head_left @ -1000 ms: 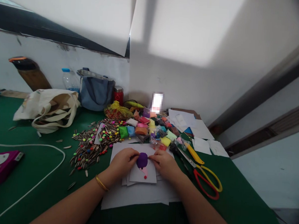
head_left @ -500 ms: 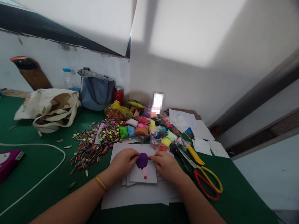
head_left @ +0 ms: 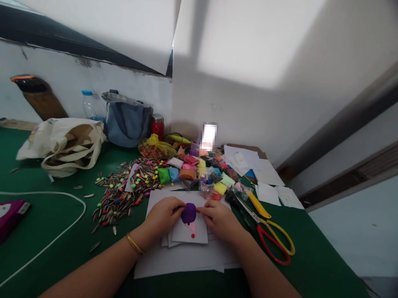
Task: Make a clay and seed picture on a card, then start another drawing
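A purple clay lump (head_left: 189, 213) sits on a small white card (head_left: 189, 233) on top of stacked white sheets (head_left: 180, 259). My left hand (head_left: 164, 216) presses its fingertips against the lump's left side. From the other side my right hand (head_left: 219, 219) pinches the lump with curled fingers. Below the lump, a pink smear and a red dot (head_left: 192, 234) mark the card.
Sunflower seeds with coloured beads (head_left: 126, 189) lie left of the sheets. Coloured clay packets (head_left: 198, 171) are behind. Red and yellow scissors (head_left: 271, 237) lie to the right. Cloth bags (head_left: 64, 144), a white cable (head_left: 47, 243) and a purple box (head_left: 0, 221) are on the green table.
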`<state>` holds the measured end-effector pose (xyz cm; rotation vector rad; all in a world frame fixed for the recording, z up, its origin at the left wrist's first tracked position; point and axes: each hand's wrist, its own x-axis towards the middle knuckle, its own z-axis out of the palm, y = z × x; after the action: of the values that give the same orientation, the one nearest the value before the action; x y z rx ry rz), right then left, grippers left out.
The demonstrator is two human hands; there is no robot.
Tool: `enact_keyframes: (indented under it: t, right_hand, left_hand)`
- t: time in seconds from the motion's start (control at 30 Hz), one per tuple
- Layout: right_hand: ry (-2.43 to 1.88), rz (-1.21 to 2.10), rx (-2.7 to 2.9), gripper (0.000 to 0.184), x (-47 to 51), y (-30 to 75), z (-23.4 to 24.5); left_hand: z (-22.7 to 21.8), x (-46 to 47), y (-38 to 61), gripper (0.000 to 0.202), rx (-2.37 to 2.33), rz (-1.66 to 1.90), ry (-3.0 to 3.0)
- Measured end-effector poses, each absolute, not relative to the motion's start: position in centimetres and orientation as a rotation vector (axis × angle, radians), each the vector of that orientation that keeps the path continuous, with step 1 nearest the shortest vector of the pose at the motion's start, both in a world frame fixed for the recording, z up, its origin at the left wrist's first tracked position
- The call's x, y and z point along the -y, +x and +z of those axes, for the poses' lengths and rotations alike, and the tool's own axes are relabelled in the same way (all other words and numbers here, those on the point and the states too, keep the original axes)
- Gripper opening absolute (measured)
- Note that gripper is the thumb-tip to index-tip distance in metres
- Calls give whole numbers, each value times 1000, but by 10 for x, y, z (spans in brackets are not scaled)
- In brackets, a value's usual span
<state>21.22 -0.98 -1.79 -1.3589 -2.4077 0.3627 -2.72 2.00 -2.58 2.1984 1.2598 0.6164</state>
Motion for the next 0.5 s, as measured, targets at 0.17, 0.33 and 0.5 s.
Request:
enact_keyframes:
  t: [0.17, 0.33, 0.5]
  right_hand:
    - [-1344, 353, 2398, 32, 10, 213, -17]
    - [-1384, 298, 2434, 30, 10, 210, -17]
    - [-1352, 329, 2358, 32, 7, 215, -19]
  left_hand:
    - [-25, -20, -27, 20, -1262, 617, 2208]
    - [-23, -19, -26, 20, -1258, 612, 2202]
    - [-25, -20, -26, 20, -1269, 630, 2188]
